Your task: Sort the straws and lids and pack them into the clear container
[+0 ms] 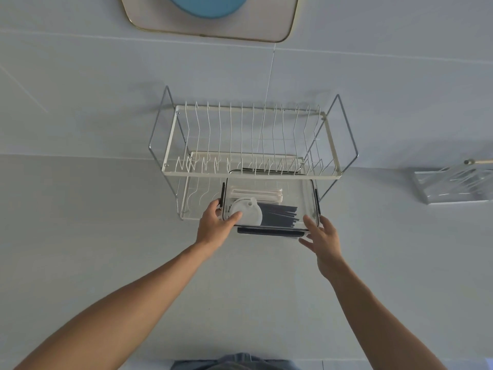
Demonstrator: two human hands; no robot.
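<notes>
The clear container (306, 192) sits on the bottom shelf of the wire rack (250, 140), sticking out toward the person at 6 o'clock. Its lid with dark clips is on. Inside, the white straws (256, 194) lie in a bundle at 12 o'clock. The dark straws (277, 213) lie under them, toward 4 o'clock. The round white lids (246, 212) sit at 8 o'clock. The left hand (216, 225) holds the box's left front corner, thumb on top and fingers curled over the side. The right hand (321, 237) has its fingers spread wide at the right front corner, and the tips touch the edge. A clear tray (453, 185) lies far off at 3 o'clock on the gray counter (106, 236)
</notes>
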